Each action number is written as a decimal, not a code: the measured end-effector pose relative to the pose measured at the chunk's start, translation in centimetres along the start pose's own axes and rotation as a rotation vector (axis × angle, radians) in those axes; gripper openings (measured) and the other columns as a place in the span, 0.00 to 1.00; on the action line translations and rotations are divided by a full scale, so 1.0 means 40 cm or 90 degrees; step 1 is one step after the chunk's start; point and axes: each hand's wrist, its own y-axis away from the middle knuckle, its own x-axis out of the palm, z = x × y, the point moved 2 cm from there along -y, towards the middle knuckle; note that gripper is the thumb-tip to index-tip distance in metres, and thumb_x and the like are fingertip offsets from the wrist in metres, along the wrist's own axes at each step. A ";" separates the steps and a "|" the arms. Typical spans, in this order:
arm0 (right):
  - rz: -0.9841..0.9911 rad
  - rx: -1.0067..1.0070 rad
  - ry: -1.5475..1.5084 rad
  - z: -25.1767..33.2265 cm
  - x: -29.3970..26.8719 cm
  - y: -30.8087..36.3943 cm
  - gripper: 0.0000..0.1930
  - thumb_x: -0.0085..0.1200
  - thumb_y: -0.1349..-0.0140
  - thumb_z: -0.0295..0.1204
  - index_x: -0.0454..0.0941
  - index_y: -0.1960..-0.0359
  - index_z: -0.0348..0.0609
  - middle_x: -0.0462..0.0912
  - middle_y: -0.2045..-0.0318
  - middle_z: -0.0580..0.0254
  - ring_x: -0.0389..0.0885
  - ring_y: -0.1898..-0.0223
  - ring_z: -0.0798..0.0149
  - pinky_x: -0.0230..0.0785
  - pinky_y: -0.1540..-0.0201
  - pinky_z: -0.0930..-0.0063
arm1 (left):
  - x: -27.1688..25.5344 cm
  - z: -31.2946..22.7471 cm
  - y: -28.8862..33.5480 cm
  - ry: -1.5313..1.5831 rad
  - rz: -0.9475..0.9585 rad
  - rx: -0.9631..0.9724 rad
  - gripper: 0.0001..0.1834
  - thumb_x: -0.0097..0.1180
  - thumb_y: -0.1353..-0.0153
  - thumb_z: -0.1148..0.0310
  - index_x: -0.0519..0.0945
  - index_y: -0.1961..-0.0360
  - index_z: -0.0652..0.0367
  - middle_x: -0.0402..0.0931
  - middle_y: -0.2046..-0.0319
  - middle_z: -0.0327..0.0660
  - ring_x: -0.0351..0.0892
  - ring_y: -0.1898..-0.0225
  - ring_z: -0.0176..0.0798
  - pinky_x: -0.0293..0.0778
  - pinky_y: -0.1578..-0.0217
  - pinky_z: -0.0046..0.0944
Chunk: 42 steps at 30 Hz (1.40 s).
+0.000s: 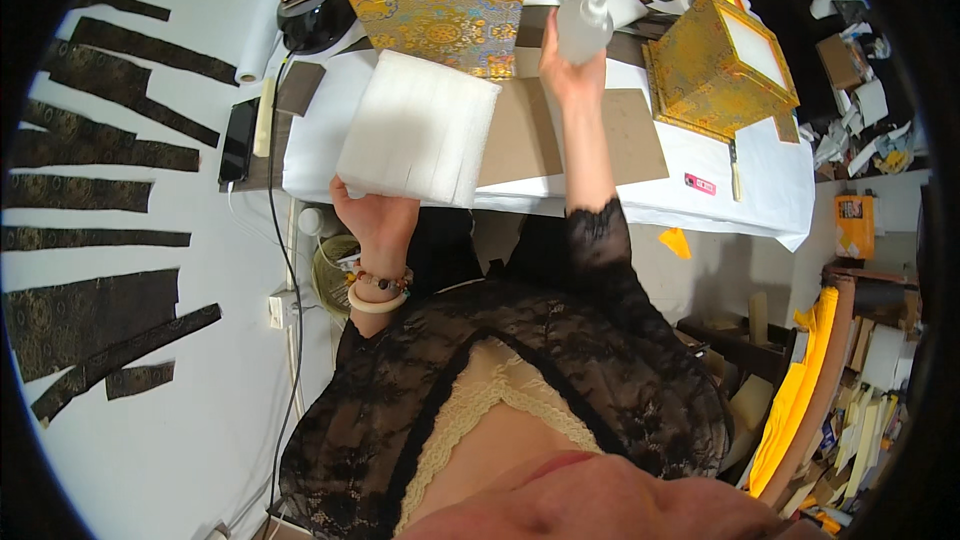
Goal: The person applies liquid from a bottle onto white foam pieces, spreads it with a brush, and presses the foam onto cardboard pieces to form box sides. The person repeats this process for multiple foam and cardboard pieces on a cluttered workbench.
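A white foam block [418,125] with fine parallel lines on its side is tilted above the near left part of the table. My left hand [376,224] grips it from below at its near edge, the fingers partly hidden under it. Farther off, my right hand [576,78] is wrapped round a translucent squeeze bottle [583,32] with a nozzle cap. Beyond the foam stands a gold brocade box [440,25] with a yellow inside. Brown boards [632,135] lie flat beneath my right forearm.
Another gold brocade box [715,70] with a white panel stands at right, beside a small knife [736,170] and a pink-red item [700,184]. A phone [238,140], a dark cable [275,210] and a white roll [262,30] are at left. Dark patterned strips [100,237] hang on the white surface.
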 end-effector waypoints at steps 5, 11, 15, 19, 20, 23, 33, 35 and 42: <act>-0.024 -0.001 -0.057 0.099 -0.055 -0.238 0.21 0.39 0.31 0.42 0.74 0.49 0.38 0.79 0.52 0.55 0.78 0.50 0.51 0.76 0.46 0.53 | 0.006 -0.012 0.003 0.029 0.003 -0.012 0.26 0.48 0.42 0.54 0.73 0.45 0.55 0.70 0.42 0.41 0.65 0.38 0.45 0.58 0.36 0.52; -0.124 0.066 0.110 -0.015 0.013 -0.044 0.28 0.35 0.29 0.48 0.65 0.40 0.36 0.75 0.47 0.45 0.75 0.47 0.49 0.72 0.44 0.57 | 0.015 -0.020 0.031 -0.004 0.004 0.035 0.27 0.47 0.39 0.50 0.73 0.44 0.55 0.69 0.41 0.39 0.65 0.39 0.43 0.57 0.37 0.50; 0.138 -0.247 0.796 -0.100 0.066 0.315 0.20 0.45 0.32 0.40 0.66 0.49 0.36 0.78 0.61 0.52 0.79 0.59 0.56 0.74 0.55 0.67 | 0.051 0.011 0.048 -0.107 0.004 0.084 0.29 0.46 0.37 0.46 0.69 0.40 0.52 0.67 0.40 0.36 0.63 0.38 0.41 0.57 0.37 0.48; 0.792 -0.558 1.354 -0.225 0.119 0.552 0.32 0.74 0.64 0.28 0.75 0.52 0.42 0.77 0.56 0.59 0.77 0.59 0.59 0.72 0.53 0.63 | 0.075 0.073 0.070 -0.227 0.032 0.190 0.32 0.44 0.35 0.45 0.61 0.34 0.47 0.64 0.38 0.36 0.63 0.38 0.40 0.58 0.39 0.48; 0.801 -0.598 1.353 -0.253 0.089 0.574 0.33 0.69 0.58 0.29 0.74 0.45 0.56 0.74 0.49 0.68 0.73 0.51 0.60 0.66 0.45 0.60 | 0.076 0.084 0.076 -0.249 0.039 0.226 0.33 0.43 0.35 0.45 0.59 0.32 0.46 0.64 0.38 0.36 0.63 0.38 0.40 0.59 0.39 0.48; 0.945 -0.684 1.563 -0.273 0.036 0.589 0.31 0.60 0.48 0.31 0.70 0.40 0.76 0.68 0.42 0.75 0.65 0.43 0.62 0.56 0.38 0.56 | 0.072 0.096 0.100 -0.283 0.071 0.244 0.32 0.39 0.33 0.47 0.56 0.31 0.43 0.64 0.39 0.37 0.65 0.41 0.40 0.64 0.43 0.46; 0.857 -1.122 1.483 -0.288 -0.104 0.540 0.19 0.48 0.37 0.47 0.70 0.43 0.81 0.66 0.41 0.86 0.55 0.37 0.72 0.48 0.36 0.64 | 0.000 0.074 0.145 -0.287 0.037 0.207 0.28 0.40 0.37 0.47 0.72 0.49 0.61 0.75 0.54 0.43 0.73 0.51 0.43 0.68 0.51 0.44; 0.813 -1.150 1.402 -0.291 -0.108 0.535 0.17 0.47 0.37 0.45 0.71 0.45 0.77 0.68 0.42 0.88 0.57 0.40 0.72 0.50 0.38 0.68 | 0.021 0.088 0.162 -0.290 0.061 0.181 0.27 0.40 0.36 0.49 0.73 0.50 0.62 0.76 0.54 0.43 0.73 0.51 0.42 0.66 0.48 0.40; 0.727 -1.223 1.314 -0.274 -0.068 0.529 0.18 0.49 0.38 0.47 0.72 0.46 0.89 0.69 0.44 0.89 0.60 0.47 0.76 0.49 0.38 0.66 | 0.064 0.102 0.190 -0.354 0.139 0.149 0.27 0.40 0.35 0.53 0.69 0.44 0.64 0.75 0.50 0.45 0.73 0.48 0.44 0.64 0.43 0.43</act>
